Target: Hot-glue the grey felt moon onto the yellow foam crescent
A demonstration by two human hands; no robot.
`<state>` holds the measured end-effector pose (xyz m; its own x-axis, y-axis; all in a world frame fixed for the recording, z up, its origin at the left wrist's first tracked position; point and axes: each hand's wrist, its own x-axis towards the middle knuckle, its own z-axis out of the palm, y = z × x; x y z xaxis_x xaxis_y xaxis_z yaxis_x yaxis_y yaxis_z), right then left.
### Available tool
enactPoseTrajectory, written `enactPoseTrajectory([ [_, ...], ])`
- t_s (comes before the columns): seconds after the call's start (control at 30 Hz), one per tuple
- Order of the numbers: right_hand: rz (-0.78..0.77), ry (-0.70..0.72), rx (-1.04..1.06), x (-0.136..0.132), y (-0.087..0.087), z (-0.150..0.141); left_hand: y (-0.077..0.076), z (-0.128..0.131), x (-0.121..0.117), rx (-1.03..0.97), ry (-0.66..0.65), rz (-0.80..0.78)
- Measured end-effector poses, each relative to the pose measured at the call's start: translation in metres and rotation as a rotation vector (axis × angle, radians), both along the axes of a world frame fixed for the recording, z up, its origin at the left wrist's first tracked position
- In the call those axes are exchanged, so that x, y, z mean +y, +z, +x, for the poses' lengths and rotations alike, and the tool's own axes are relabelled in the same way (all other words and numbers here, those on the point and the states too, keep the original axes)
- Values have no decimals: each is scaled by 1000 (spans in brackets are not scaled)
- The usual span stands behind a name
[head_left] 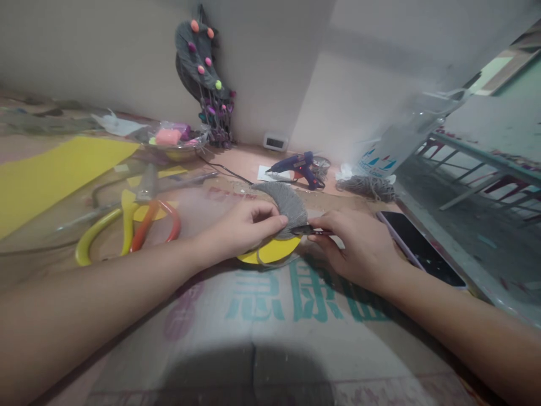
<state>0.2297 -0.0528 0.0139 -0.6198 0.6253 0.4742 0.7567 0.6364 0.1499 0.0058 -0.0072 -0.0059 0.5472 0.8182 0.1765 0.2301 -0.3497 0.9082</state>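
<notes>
My left hand [249, 225] is closed on a crescent [291, 206] wrapped in grey yarn, with the thumb pressed on its face. The lower part of the crescent is bare yellow card [274, 250], and a loose loop of grey yarn hangs around it. My right hand [350, 239] pinches a small dark pointed tool [302, 230], perhaps thread snips. Its tip touches the wrapped edge where grey meets yellow. Most of the tool is hidden by my fingers, so its exact kind cannot be made out.
Scissors [101, 237] with yellow and orange handles lie left. Behind are a glue gun [296, 164], a grey yarn bundle [367, 187] and a bowl of clay [169, 148]. A phone [422, 248] lies right. A decorated crescent [192, 56] stands against the wall.
</notes>
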Motion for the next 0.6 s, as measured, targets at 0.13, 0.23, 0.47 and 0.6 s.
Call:
enactPoseTrajectory([
  [0.13,-135,-11,119,-1,2,-1,-1,0,1,-19,-12,-29],
  [0.23,-187,-3,182,-1,4,-4,-2,0,1,-19,-17,-37],
  [0.47,-148,-1,143,0,2,-3,-2,-1,1,6,3,14],
  [0.6,-76,26,53,2,0,1,-2,0,1,13,-3,7],
])
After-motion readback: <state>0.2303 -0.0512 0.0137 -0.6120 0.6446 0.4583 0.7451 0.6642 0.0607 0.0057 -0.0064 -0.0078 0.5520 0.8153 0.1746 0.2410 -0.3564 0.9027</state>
